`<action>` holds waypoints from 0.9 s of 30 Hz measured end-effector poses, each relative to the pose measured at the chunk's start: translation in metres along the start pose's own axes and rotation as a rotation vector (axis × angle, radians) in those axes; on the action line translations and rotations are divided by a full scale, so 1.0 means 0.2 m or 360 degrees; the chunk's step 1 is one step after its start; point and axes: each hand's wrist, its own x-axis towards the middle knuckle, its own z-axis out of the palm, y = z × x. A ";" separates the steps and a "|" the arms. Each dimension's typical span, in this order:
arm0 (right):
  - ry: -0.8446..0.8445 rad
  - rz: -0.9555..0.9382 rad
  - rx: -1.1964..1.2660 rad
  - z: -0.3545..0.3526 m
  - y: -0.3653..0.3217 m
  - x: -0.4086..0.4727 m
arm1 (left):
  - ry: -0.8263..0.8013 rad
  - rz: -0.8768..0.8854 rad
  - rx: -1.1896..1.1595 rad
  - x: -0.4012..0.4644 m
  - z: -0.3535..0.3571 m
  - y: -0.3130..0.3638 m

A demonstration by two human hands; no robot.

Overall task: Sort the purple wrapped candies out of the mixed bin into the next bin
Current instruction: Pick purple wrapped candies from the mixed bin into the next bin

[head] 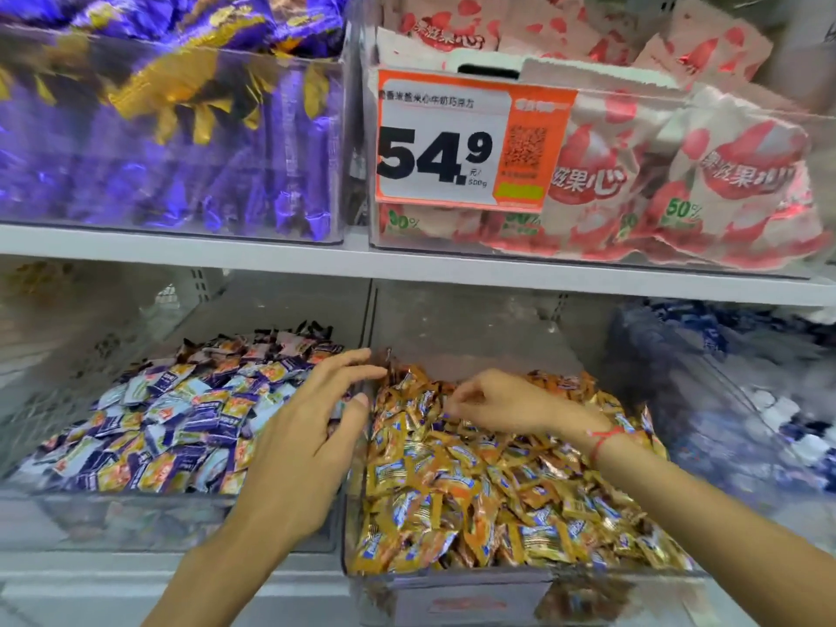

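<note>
Seemingly midway, the left hand (312, 427) hovers open-fingered over the divider between the purple bin (68, 504) and gold bin (452, 586), while the right hand (502, 400) picks among gold candies (475, 491); whether it pinches a purple candy is unclear.

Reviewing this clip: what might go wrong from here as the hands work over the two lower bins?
The right hand digs with curled fingers in the heaped gold candy bin, so wrappers may spill over the front. Purple pieces there are few and half buried, easy to miss. The left hand hovers open above the divider, so a handoff could drop into the wrong bin.
</note>
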 end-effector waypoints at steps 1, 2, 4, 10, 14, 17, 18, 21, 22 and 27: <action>-0.0051 -0.0017 -0.0083 0.05 -0.04 0.04 | -0.0001 0.0000 0.0012 0.00 0.00 0.00; -0.0086 0.0021 -0.0151 0.09 -0.04 0.10 | -0.0003 0.0000 0.0022 0.00 0.00 0.00; -0.0020 0.0095 -0.0219 0.11 -0.01 0.14 | -0.0010 -0.0011 0.0032 0.00 -0.01 0.01; 0.0234 0.0019 0.0188 0.01 -0.06 -0.05 | 0.0011 -0.0026 0.0022 -0.01 -0.03 0.05; 0.0419 -0.0101 0.0840 -0.08 -0.15 -0.24 | 0.0029 0.0027 -0.0030 0.01 -0.01 0.12; 0.0420 -0.0236 0.1107 -0.10 -0.26 -0.30 | -0.0012 0.0021 -0.0093 0.04 0.02 0.17; 0.0411 -0.0266 0.1145 -0.09 -0.29 -0.30 | 0.0019 0.0025 -0.0111 0.05 0.04 0.18; 0.0409 -0.0264 0.1177 -0.10 -0.30 -0.28 | 0.0273 -0.0005 -0.0260 0.05 0.04 0.19; 0.0434 -0.0208 0.1139 -0.10 -0.27 -0.24 | 0.0360 -0.0036 -0.0323 0.05 0.04 0.18; 0.0605 -0.0161 0.0253 0.02 -0.11 -0.01 | 0.0627 -0.0277 -0.0663 0.05 -0.01 0.11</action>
